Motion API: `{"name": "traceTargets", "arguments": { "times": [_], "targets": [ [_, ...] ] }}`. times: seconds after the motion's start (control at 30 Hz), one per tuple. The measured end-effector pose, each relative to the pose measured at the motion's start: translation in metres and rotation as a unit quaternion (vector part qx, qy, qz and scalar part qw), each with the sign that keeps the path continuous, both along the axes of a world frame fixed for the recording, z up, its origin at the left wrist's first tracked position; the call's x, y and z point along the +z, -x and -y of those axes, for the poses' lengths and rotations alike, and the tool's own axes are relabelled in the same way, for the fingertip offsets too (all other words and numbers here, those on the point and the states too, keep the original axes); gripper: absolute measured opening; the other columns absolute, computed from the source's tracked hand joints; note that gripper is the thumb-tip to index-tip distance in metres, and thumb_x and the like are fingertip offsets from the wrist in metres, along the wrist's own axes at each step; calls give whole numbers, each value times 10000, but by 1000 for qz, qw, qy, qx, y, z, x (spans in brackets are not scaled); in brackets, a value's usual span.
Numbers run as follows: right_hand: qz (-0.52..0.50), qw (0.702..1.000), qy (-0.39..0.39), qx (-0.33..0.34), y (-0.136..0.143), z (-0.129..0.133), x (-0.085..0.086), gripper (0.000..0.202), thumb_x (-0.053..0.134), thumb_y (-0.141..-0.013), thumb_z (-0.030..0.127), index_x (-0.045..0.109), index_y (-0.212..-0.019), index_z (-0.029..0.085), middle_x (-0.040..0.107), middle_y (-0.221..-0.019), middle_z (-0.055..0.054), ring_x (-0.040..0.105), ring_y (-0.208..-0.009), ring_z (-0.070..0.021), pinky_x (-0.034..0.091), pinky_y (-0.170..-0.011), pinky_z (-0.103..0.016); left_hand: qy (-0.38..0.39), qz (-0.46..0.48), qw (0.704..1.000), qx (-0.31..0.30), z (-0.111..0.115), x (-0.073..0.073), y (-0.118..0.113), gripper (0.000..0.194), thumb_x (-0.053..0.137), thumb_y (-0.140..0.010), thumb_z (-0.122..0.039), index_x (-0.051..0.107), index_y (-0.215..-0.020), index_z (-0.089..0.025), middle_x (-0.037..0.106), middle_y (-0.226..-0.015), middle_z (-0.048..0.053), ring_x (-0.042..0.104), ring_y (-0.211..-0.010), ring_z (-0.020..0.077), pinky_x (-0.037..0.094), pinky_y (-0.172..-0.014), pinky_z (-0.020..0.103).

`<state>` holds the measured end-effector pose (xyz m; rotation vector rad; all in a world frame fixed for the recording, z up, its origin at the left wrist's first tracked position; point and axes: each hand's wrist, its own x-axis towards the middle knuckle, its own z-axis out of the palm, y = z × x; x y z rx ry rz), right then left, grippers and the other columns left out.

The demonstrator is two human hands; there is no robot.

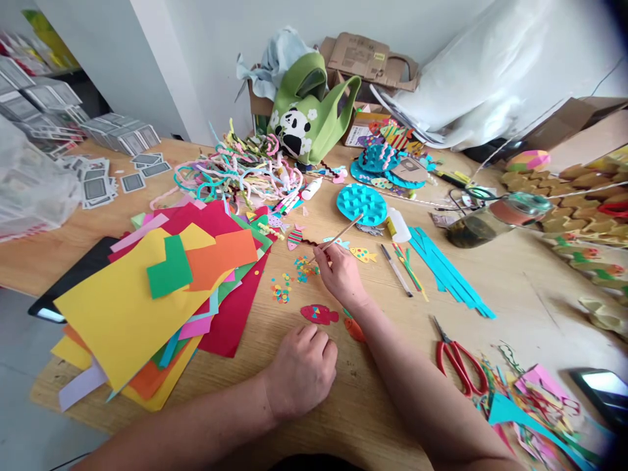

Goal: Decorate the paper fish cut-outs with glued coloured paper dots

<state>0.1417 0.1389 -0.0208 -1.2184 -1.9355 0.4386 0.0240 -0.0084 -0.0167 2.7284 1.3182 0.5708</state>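
My right hand [341,271] pinches a thin wooden stick [346,229], slanted with its lower end down at a scatter of small coloured paper dots [305,268]. A second little group of dots [281,288] lies to the left. My left hand [304,369] rests on the table as a loose fist, with no object showing in it. Just beyond its knuckles is a dark red paper fish [318,314] with small coloured pieces on it. An orange paper fish [354,330] is partly hidden by my right forearm. Past my right hand lies a yellow spotted fish [363,254].
Stacked coloured paper [127,294] covers the left side. Behind are pipe cleaners [240,170], a blue egg-carton-like disc [362,204] and a glue bottle [397,226]. Rightward lie blue strips [451,275], a pen [397,269], red-handled scissors [458,363], paper scraps [544,399] and a jar [490,219].
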Motion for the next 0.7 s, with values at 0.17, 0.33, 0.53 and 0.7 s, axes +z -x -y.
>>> {"name": "traceTargets", "arguments": {
  "times": [0.17, 0.33, 0.53, 0.7],
  "targets": [
    [-32, 999, 0, -15, -2, 0, 6, 232, 465, -957, 323, 556, -772, 215, 670, -761, -52, 610, -696, -178, 453, -676, -299, -9, 6, 1000, 11, -2, 3, 1, 99, 547, -783, -107, 543, -724, -186, 542, -714, 18, 532, -727, 205, 432, -628, 347],
    [-63, 997, 26, -33, -11, 11, 27, 235, 489, -950, 330, 575, -774, 201, 667, -722, -32, 610, -633, -154, 446, -608, -272, 4, -2, 1000, 23, -1, 13, 6, 104, 537, -766, -85, 573, -744, -181, 549, -703, 20, 536, -719, 208, 452, -642, 349],
    [-82, 996, 9, -41, -28, 63, 32, 215, 469, -976, 286, 553, -794, 207, 642, -773, -21, 628, -678, -145, 462, -635, -279, 23, -14, 1000, 8, 8, 17, 19, 210, 509, -821, -99, 646, -974, -146, 613, -809, 50, 554, -765, 225, 486, -675, 365],
    [-49, 998, -24, -23, -32, 98, 11, 165, 447, -970, 180, 537, -837, 215, 592, -745, -13, 562, -650, -143, 428, -623, -289, 24, 12, 1000, 7, 8, 9, 23, 292, 497, -829, -93, 652, -1073, -127, 637, -1051, 113, 569, -938, 257, 511, -829, 405]
  ]
}}
